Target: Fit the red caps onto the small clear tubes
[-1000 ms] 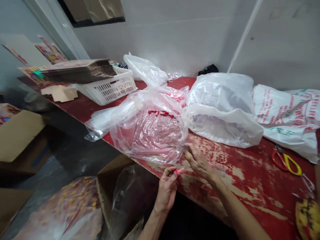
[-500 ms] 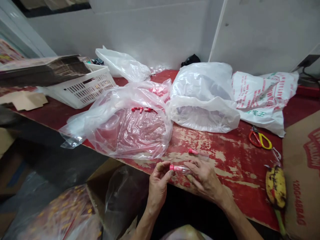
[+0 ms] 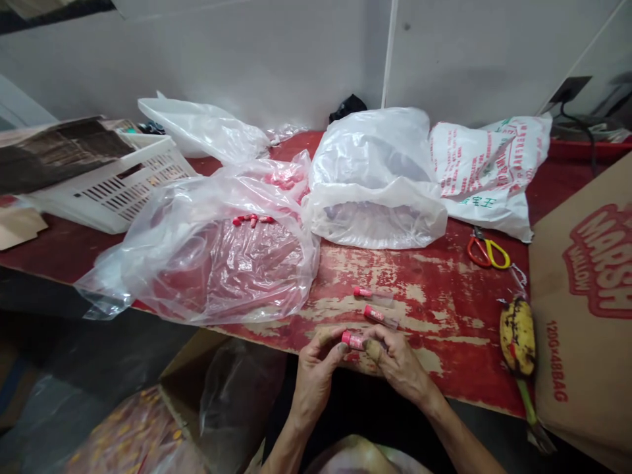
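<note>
Between both hands, just above the table's front edge, is a small clear tube with a pink-red cap and a patterned pink-red band. My left hand is closed in a pinch around its capped end. At the other end, the fingers of my right hand are pressed on the tube and hide its tip. Just beyond the hands, two similar capped tubes lie on the worn red table: the nearer tube and the farther tube.
Left of the hands lies an open clear plastic bag with small red-capped pieces. Behind are a white bag and a printed sack. Scissors, a spotted banana and a cardboard box are at right; a white basket stands left.
The view has turned right. Two tubes now show on the table, where one showed partly behind my right hand. My hands are closer together on the held tube, covering more of its clear end.
</note>
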Tool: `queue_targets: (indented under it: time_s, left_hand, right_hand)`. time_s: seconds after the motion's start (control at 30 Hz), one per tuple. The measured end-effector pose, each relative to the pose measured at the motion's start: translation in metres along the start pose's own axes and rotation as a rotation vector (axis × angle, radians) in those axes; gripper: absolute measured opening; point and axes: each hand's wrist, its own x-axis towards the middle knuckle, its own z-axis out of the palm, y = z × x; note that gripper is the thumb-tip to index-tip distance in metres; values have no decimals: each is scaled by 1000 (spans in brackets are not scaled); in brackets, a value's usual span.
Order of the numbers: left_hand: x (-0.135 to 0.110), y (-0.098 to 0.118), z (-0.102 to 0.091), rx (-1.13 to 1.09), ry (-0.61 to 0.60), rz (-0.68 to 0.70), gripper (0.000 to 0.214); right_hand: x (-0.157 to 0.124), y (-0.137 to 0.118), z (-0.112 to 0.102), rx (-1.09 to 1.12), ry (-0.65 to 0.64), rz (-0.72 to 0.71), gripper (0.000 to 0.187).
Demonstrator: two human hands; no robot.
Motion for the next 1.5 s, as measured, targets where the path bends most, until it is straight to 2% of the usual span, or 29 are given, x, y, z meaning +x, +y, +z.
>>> queue_targets:
  time_s: [0.1, 0.2, 0.27, 0.3, 0.33, 0.4, 0.47, 0.53, 0.6, 0.7, 0.8, 0.93, 1.0, 1.03, 1.13, 1.23, 1.33, 1.43, 1.5]
  left_hand:
    - [1, 1, -1, -53, 4, -46, 21]
    - [2, 0, -2, -107, -4, -93, 21]
    - [3, -2, -2, -136, -15, -120, 21]
    - [3, -3, -3, -148, -16, -128, 22]
    - [3, -4, -3, -155, -15, -132, 23]
    - [3, -6, -5, -161, -18, -126, 23]
    - [3, -8, -7, -158, -42, -126, 22]
    - [2, -9, -9, -145, -70, -134, 25]
    - [2, -10, -11, -109, -86, -122, 25]
    - [2, -11, -12, -64, -83, -86, 21]
    - [2, -12, -11, -76, -74, -116, 24]
    - [3, -12, -11, -59, -66, -115, 23]
    - [3, -12, -11, -10, -76, -80, 21]
    - [3, -12, -11, 11, -79, -68, 21]
    - [4, -12, -11, 18, -81, -71, 24]
    - [6, -14, -11, 6, -70, -72, 24]
    - [7, -16, -11, 11, -63, -75, 23]
    - [8, -17, -9, -41, -55, -102, 22]
    - [8, -17, -8, -68, -45, -112, 22]
  right_hand:
    - [-5, -3, 3, -19, 56, 11, 20]
    - [-9, -3, 1, -87, 83, -19, 25]
    - [-10, 0, -1, -92, 62, -14, 14]
    - [-10, 2, -1, -96, 63, -8, 17]
    - [-10, 3, -1, -106, 67, 1, 26]
    - [-11, 5, 0, -125, 84, 22, 35]
    - [-12, 4, 1, -139, 106, 29, 25]
    - [-15, 2, 0, -144, 107, 20, 28]
    - [-17, 1, -1, -166, 91, 22, 21]
    - [-18, 1, -2, -209, 83, 77, 35]
    - [-20, 0, -3, -204, 102, 41, 24]
    - [-22, -2, -3, -227, 90, 37, 23]
    - [-22, -2, -3, -260, 97, 86, 37]
    - [-21, -2, -4, -268, 110, 90, 39]
    - [-20, -4, -8, -242, 136, 31, 26]
    - [-21, -4, -11, -241, 115, 8, 20]
    - [-22, -3, -11, -265, 110, 37, 29]
    - [-24, -3, -10, -238, 132, 15, 21]
    - [-24, -2, -9, -225, 139, -22, 23]
